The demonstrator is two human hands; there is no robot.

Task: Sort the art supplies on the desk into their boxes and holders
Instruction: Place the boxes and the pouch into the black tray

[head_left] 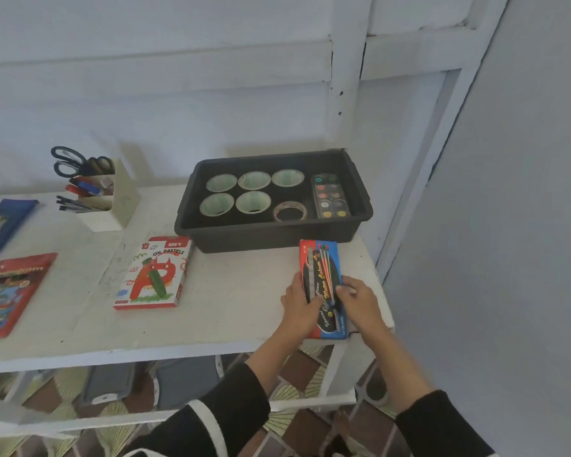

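Note:
A red and blue water colour box [322, 268] lies flat near the desk's right front corner. My left hand [299, 306] holds its left edge, thumb across the lid. My right hand [360, 303] grips its right edge, fingers curled over the top. Behind it stands a black bin [274, 230] holding several paper cups [254, 180], a tape roll [290, 211] and a paint palette [330, 196]. An oil pastels box [154, 273] lies mid-desk. A red pencil box [9, 291] lies at the far left.
A white holder [108, 196] with scissors [70, 161], markers and pens stands at the back left. A blue pouch [4, 224] lies at the left edge. The white desk [231, 311] ends just right of the water colour box, near a blue wall.

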